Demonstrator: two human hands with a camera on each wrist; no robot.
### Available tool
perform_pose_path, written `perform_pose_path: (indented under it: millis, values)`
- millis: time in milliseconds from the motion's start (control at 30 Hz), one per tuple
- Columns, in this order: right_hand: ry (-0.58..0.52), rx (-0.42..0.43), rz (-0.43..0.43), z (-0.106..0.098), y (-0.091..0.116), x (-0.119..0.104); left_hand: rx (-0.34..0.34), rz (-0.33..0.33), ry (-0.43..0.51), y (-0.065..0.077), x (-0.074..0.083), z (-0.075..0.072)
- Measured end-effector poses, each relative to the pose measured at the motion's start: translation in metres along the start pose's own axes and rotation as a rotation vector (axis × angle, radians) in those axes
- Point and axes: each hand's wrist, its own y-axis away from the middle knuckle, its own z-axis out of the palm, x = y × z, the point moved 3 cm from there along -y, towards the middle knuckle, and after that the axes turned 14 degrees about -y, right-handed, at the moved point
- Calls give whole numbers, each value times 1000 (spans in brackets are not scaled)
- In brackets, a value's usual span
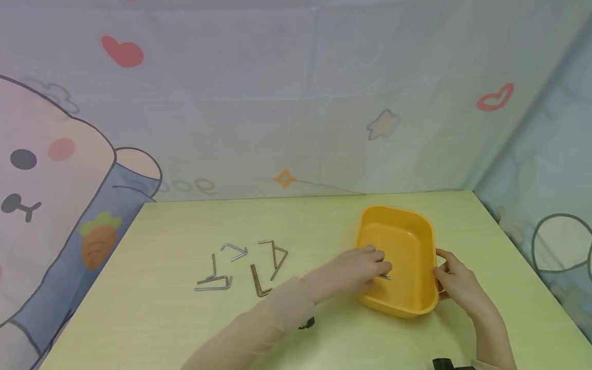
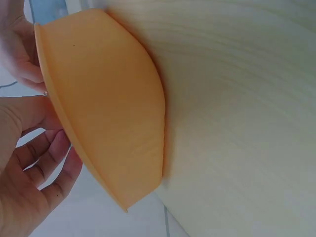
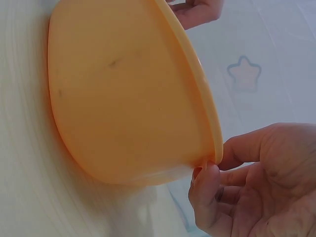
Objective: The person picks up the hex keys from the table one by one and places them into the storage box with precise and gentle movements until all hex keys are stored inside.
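My left hand (image 1: 363,268) reaches over the near-left rim of a yellow plastic basin (image 1: 413,277). Its fingers are curled round a small silver hex key (image 1: 385,277), whose end sticks out below the fingertips inside the basin. Most of that key is hidden by the hand. At the basin's right side, my right hand (image 1: 460,282) pinches the rim between thumb and fingers, as the right wrist view also shows at the rim's corner (image 3: 215,160). In the left wrist view, the left hand (image 2: 29,168) overlaps the basin's edge.
Left of the basin, several L-shaped hex keys lie scattered: silver ones (image 1: 213,289) at the left, brownish ones (image 1: 256,282) nearer the middle. A pale wooden-looking table (image 1: 152,318) carries everything. Printed cloth (image 1: 259,128) hangs behind it and along the sides.
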Motion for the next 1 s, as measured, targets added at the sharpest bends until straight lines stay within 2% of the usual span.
perform_pose_path:
  millis: [233,367,700,1000]
  values:
    - [-4,-2,-5,-1,0,2,-136,15,29,-13,2,6]
    - [-6,0,-6,0,1,1,-170,45,46,-17,2,10]
    - [0,-3,2,0,-1,1,-261,123,-39,-26,3,18]
    - [6,-6,-2,-1,-1,1,-322,176,-59,-35,4,19]
